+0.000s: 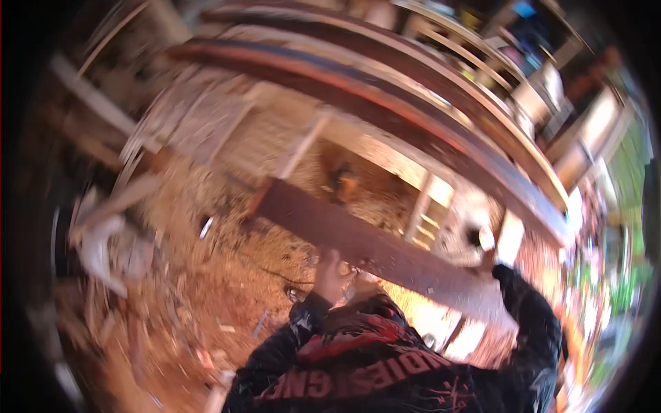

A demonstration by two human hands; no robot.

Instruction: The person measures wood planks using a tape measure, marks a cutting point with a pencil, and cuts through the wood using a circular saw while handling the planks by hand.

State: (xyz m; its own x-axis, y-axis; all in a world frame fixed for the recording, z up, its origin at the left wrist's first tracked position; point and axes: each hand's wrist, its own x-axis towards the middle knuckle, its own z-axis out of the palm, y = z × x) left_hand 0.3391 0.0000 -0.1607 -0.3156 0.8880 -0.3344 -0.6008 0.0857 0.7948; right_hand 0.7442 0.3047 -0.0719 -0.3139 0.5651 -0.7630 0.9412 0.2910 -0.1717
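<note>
A thick, reddish-brown wooden plank lies slantwise in front of my body, its left end farther away than its right. My left hand grips its near edge, left of the middle. Toward the right end, my right hand is at the far edge, partly hidden by the dark sleeve and blurred, with its fingers apparently round the wood. The underside of the plank and some of my fingers are out of sight.
Beyond the plank, long dark beams run across a light wooden frame. An orange and black object, too blurred to name, sits within the frame. Sawdust and wood scraps cover the ground at left; a cluttered shelf stands at the back right.
</note>
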